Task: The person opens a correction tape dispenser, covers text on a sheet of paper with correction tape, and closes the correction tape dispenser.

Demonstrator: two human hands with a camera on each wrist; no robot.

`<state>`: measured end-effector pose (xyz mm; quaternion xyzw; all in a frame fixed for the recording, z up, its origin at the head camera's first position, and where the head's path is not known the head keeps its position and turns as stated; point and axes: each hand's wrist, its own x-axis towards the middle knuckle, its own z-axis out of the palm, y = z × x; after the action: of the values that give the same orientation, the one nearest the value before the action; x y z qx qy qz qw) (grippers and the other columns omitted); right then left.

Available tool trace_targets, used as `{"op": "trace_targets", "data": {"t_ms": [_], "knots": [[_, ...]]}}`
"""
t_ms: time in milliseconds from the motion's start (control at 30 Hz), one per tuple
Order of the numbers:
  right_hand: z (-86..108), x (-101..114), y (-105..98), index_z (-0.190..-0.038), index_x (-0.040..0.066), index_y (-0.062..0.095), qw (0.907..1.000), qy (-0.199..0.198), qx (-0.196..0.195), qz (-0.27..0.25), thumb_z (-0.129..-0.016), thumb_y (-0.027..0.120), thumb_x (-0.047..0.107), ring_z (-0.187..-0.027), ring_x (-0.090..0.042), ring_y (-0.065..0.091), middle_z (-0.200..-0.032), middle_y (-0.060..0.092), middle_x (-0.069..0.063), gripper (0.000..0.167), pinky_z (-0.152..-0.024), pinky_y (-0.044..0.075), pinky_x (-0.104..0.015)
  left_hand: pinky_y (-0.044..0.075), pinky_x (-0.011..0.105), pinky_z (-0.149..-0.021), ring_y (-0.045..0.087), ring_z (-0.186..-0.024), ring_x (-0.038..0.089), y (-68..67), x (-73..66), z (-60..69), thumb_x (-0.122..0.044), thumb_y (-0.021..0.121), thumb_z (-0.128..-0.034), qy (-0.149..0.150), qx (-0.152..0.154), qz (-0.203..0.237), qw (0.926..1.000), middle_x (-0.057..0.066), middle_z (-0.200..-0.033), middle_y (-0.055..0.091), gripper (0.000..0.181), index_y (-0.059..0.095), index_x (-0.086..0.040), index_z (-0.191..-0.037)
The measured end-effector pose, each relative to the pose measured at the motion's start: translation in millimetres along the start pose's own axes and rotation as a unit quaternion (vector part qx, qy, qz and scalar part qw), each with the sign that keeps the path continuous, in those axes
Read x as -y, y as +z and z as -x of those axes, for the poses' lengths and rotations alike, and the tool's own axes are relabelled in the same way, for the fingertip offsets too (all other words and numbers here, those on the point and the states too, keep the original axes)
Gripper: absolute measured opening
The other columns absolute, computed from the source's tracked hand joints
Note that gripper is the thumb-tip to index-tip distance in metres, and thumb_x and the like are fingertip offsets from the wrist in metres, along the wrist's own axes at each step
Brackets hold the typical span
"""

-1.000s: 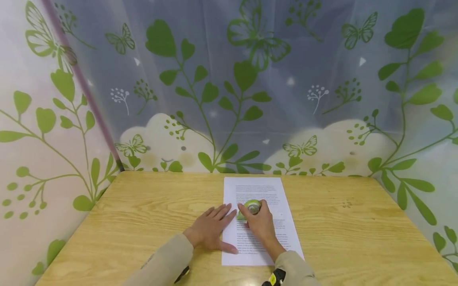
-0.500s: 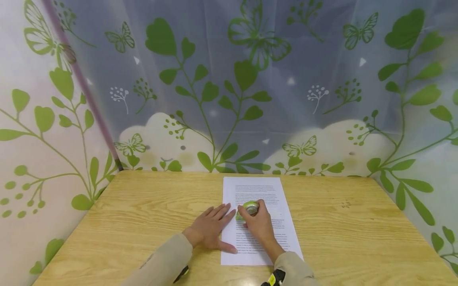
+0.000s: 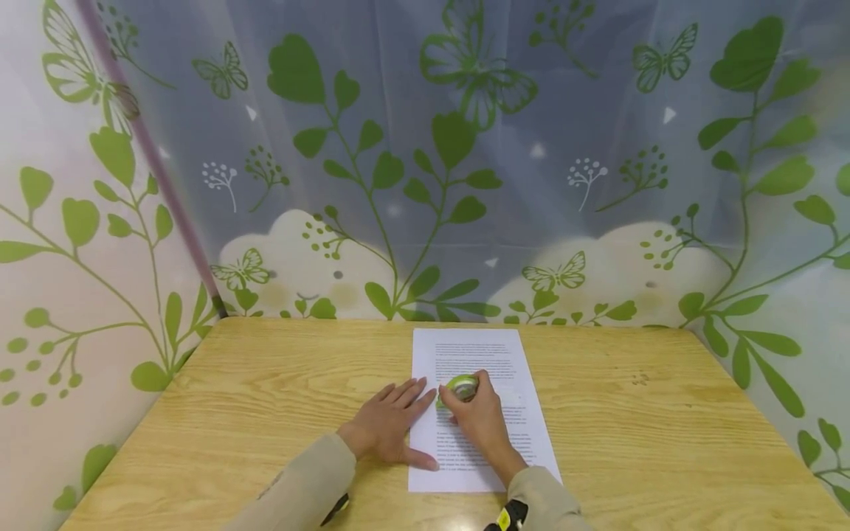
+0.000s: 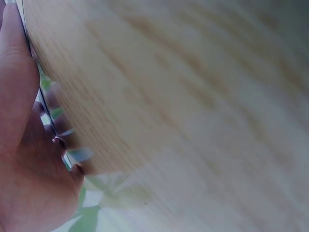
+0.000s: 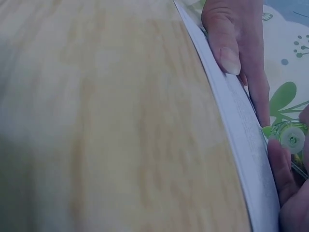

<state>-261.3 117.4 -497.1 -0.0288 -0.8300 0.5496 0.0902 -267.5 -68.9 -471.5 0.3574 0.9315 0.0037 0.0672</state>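
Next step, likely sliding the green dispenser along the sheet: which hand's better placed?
Right, most likely: the right hand grips the green dispenser over the sheet. The left hand holds no tool, lying spread across the sheet's left edge.

We see one green dispenser with a round clear part, slanted over the middle-left of a white printed sheet, which lies flat.

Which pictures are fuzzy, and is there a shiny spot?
Left wrist view: the table is very blurry; right wrist view: table blurry too, with unreadable print on the paper; head view: sharper, with pale glare on the table at the bottom edge.
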Motion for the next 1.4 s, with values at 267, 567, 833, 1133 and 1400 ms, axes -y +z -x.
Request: {"op": "trace_targets", "data": {"t_ms": [267,567,833,1133,1400], "knots": [[-0.2,-1,1,-0.112,0.003,0.046,0.999,0.026,-0.037,0.008,-0.082,0.071,0.049,-0.048,-0.013,0.06,-0.08,0.063,-0.007,0.061,-0.056,0.051,-0.027,0.015,0.044,-0.114,0.013,-0.144,0.024,3.8,0.8,-1.0,-0.084,0.045,-0.0728,0.0,0.003,0.0,1.0,0.008,-0.158,0.014,0.109,0.018,-0.017,-0.154],[-0.1,1,2,-0.105,0.005,0.046,0.9994,0.015,-0.028,0.015,-0.083,0.073,0.043,-0.049,-0.012,0.06,-0.082,0.062,-0.007,0.052,-0.053,0.052,-0.026,0.014,0.045,-0.114,0.012,-0.144,0.025,12.9,7.5,-4.3,-0.089,0.038,-0.0696,0.013,-0.02,-0.002,0.9997,0.008,-0.159,0.013,0.113,0.017,-0.018,-0.154],[0.7,2,2,-0.104,0.005,0.044,0.9997,-0.015,-0.009,0.019,-0.084,0.074,0.034,-0.049,-0.012,0.059,-0.077,0.062,-0.006,0.047,-0.052,0.051,-0.025,0.013,0.044,-0.114,0.011,-0.144,0.025,9.3,5.8,-3.4,-0.089,0.038,-0.0701,0.007,-0.006,-0.002,1.0,0.008,-0.159,0.013,0.112,0.015,-0.019,-0.155],[0.1,5,0,-0.105,0.005,0.044,0.9995,-0.021,-0.002,0.023,-0.084,0.074,0.032,-0.049,-0.013,0.059,-0.079,0.062,-0.007,0.046,-0.049,0.051,-0.026,0.014,0.044,-0.114,0.011,-0.144,0.024,7.9,5.1,-2.8,-0.089,0.037,-0.07,0.007,-0.008,-0.007,0.9999,0.008,-0.159,0.012,0.113,0.015,-0.018,-0.155],[1.6,5,-4,-0.1,0.006,0.045,0.9988,-0.032,-0.015,0.034,-0.084,0.075,0.03,-0.056,-0.012,0.06,-0.082,0.062,-0.009,0.042,-0.048,0.051,-0.025,0.016,0.044,-0.114,0.014,-0.144,0.025,-2.2,-0.3,0.4,-0.084,0.047,-0.0727,-0.002,0.004,0.002,1.0,0.009,-0.158,0.015,0.109,0.02,-0.015,-0.154]]}}
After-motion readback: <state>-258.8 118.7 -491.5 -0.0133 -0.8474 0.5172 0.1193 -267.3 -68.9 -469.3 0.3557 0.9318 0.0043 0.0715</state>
